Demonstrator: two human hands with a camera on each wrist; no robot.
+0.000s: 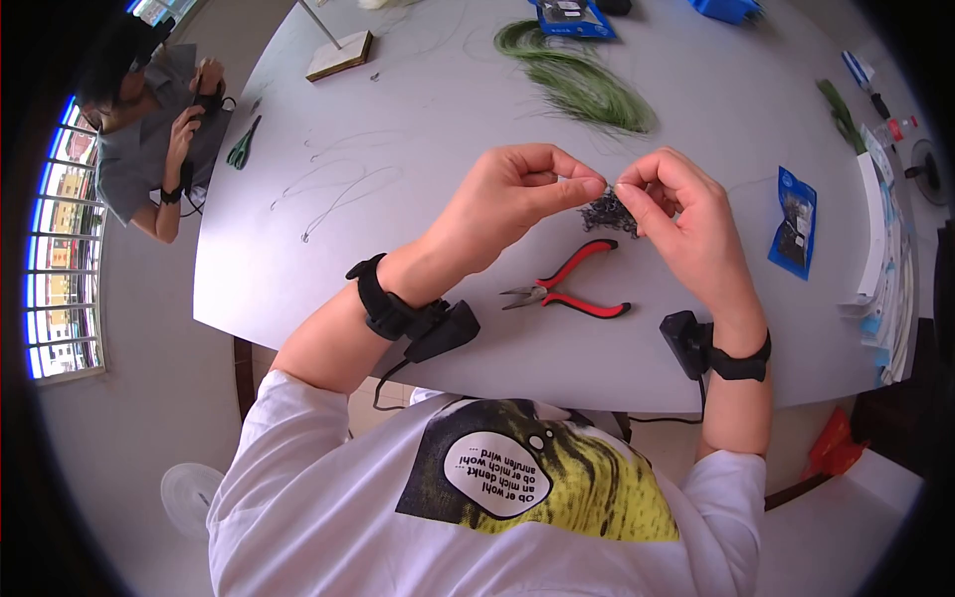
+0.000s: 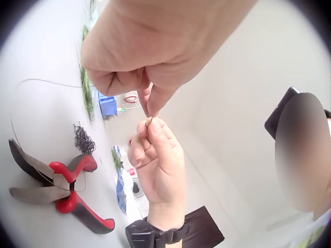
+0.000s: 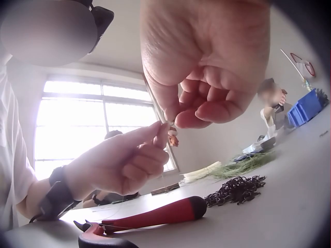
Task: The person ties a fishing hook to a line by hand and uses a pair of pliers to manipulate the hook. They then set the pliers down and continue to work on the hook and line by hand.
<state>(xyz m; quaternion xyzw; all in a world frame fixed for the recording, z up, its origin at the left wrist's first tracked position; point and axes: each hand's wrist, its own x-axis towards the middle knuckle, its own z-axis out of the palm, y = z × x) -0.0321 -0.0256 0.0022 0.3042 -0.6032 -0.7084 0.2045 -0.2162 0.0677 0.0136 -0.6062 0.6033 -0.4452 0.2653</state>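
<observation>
Both hands meet at the fingertips above a pile of small dark metal pieces [image 1: 609, 213]. Thumb and index finger of the left hand [image 1: 517, 199] pinch at the meeting point; those of the right hand [image 1: 691, 224] pinch there too. A tiny pale thing [image 2: 149, 122] shows between the fingertips in the left wrist view, too small to identify. Red-handled pliers [image 1: 569, 282] lie with jaws apart on the table, nearer the body than the pile [image 3: 235, 190]. A thin strand [image 2: 49, 80] curves over the table in the left wrist view.
Green strands [image 1: 587, 85] and a blue packet [image 1: 572, 18] lie beyond the hands, another blue packet [image 1: 793, 222] at the right. Looped lines [image 1: 333, 199], green scissors [image 1: 242, 144] and a wooden block with a rod [image 1: 339, 57] are at the left. Another person sits at the far left.
</observation>
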